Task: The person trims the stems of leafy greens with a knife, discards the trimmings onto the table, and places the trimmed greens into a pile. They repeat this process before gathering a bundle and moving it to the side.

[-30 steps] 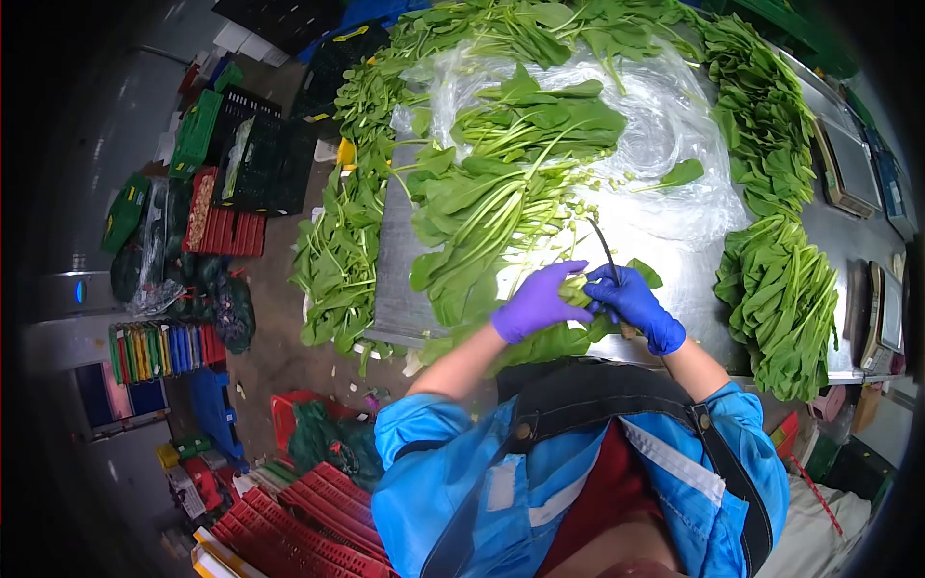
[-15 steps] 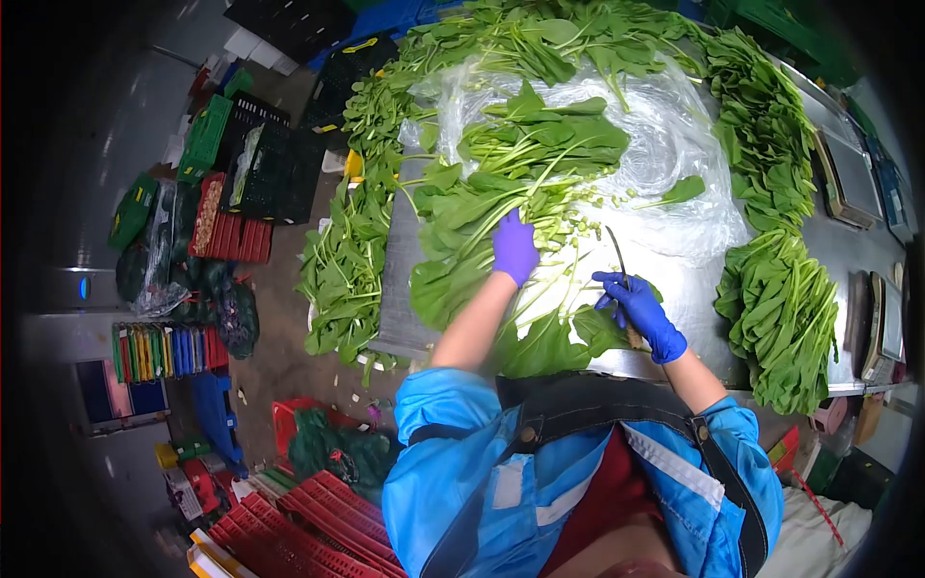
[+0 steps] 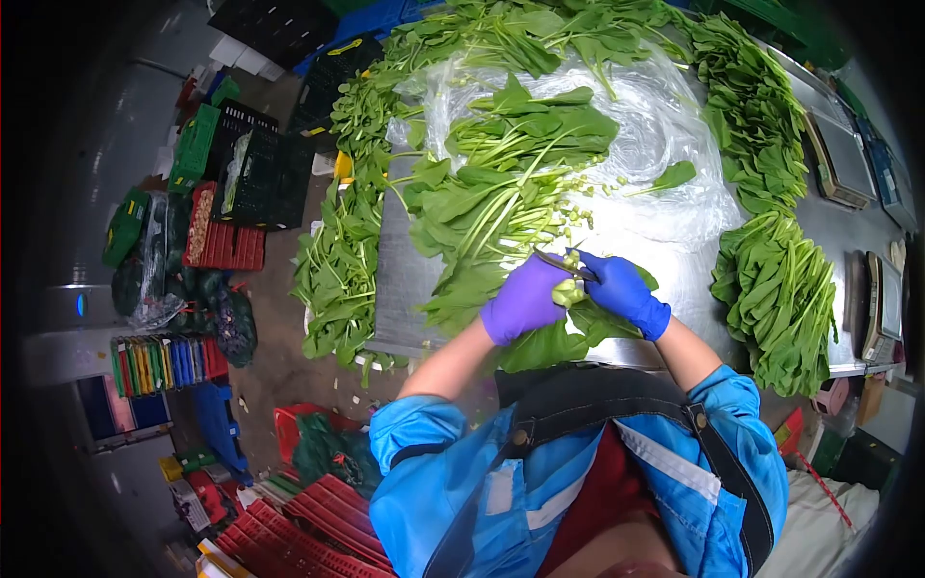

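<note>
My left hand, in a purple glove, is wrapped round a bunch of leafy greens whose pale stem ends poke out on its right side. In a blue glove, my right hand grips a thin dark curved knife, its blade lying across those stem ends and over the left fingers. Big leaves hang below both hands. Just beyond them a pile of greens lies on the metal table, with small cut stem pieces beside it.
Crumpled clear plastic covers the table's middle. Bunches of greens line the right side, more greens the left edge. Scales stand at far right. Crates are stacked on the floor at left, red crates at lower left.
My left hand has come down and closed on a bunch. My right hand has moved left and up, bringing the knife from upright to lying across the stems. The view has shifted slightly.
</note>
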A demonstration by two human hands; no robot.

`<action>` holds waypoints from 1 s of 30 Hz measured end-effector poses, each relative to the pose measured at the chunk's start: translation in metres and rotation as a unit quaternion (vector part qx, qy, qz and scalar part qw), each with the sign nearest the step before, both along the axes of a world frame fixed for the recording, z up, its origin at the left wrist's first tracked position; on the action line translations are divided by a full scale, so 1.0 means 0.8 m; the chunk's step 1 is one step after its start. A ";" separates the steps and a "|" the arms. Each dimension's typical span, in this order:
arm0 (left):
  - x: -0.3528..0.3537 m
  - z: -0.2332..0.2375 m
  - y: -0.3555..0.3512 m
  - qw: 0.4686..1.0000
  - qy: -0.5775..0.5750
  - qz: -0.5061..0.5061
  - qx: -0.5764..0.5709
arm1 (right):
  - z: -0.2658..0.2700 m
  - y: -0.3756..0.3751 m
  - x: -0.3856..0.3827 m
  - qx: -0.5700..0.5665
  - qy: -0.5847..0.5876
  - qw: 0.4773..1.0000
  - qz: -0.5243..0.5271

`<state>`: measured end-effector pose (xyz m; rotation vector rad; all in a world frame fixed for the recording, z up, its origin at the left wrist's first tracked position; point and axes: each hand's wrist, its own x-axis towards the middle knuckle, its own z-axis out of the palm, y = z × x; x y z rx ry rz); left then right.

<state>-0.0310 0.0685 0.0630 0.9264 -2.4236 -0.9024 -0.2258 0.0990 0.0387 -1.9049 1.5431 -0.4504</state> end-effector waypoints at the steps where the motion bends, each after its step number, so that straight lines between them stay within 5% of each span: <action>1: -0.001 0.005 0.005 1.000 0.005 -0.002 0.005 | 0.004 0.000 -0.001 0.010 -0.007 1.000 0.001; 6: 0.021 0.022 0.006 0.996 0.037 0.037 0.071 | -0.046 0.007 -0.038 0.048 -0.001 0.997 -0.053; 9: 0.018 0.027 0.000 0.973 0.108 0.012 0.201 | 0.006 0.013 -0.033 0.177 -0.259 0.946 -0.080; 12: 0.004 0.049 -0.003 0.938 0.146 -0.031 0.313 | 0.030 0.014 -0.006 0.186 -0.421 0.886 -0.046; 14: 0.005 0.043 -0.011 0.902 0.160 -0.021 0.400 | 0.044 0.011 -0.009 0.223 -0.396 0.888 -0.066; 24: 0.020 0.015 -0.035 0.911 0.095 0.068 0.395 | -0.030 0.014 0.005 0.309 -0.417 0.849 -0.098; 26: 0.032 -0.012 -0.044 0.970 -0.002 0.176 0.170 | -0.022 0.011 -0.004 0.275 -0.432 0.850 -0.123; 27: 0.037 -0.016 -0.045 0.969 -0.003 0.177 0.170 | -0.024 0.005 -0.018 0.251 -0.456 0.843 -0.137; 29: 0.044 -0.017 -0.049 0.965 -0.052 0.223 -0.130 | 0.000 -0.005 -0.036 0.236 -0.449 0.849 -0.147; 30: 0.037 -0.007 -0.049 0.966 -0.050 0.218 -0.132 | 0.007 -0.008 -0.034 0.232 -0.450 0.849 -0.151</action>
